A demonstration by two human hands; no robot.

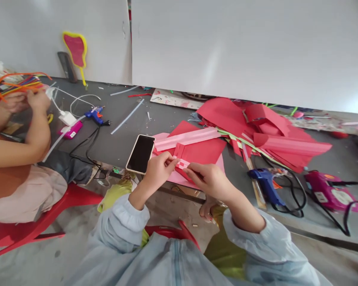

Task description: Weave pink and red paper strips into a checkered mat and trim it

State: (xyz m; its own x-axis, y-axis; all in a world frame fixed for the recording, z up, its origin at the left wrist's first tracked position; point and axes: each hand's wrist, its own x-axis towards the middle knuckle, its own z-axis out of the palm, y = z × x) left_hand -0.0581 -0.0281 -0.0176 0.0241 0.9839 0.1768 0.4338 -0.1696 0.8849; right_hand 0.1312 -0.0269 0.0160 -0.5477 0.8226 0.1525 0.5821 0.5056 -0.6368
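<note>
Between my two hands is a small weave of red and pink paper strips (181, 163). My left hand (160, 169) pinches its left side with thumb and forefinger. On the right side, the fingers of my right hand (210, 179) are closed on the same weave. Below it lie a red paper sheet (207, 149) and a pink sheet (220, 163) that sticks out at the edges. A long pink paper strip (187, 138) crosses the red sheet just beyond my hands. The phone (141, 154), its screen dark, lies close to my left hand.
To the right are heaped red papers (274, 135), a blue glue gun (267, 186) with a looped cord, and a magenta power strip (331, 190). Another blue glue gun (95, 115) lies left. A co-worker's hands (30, 99) hold orange strips there. White boards (244, 47) stand behind.
</note>
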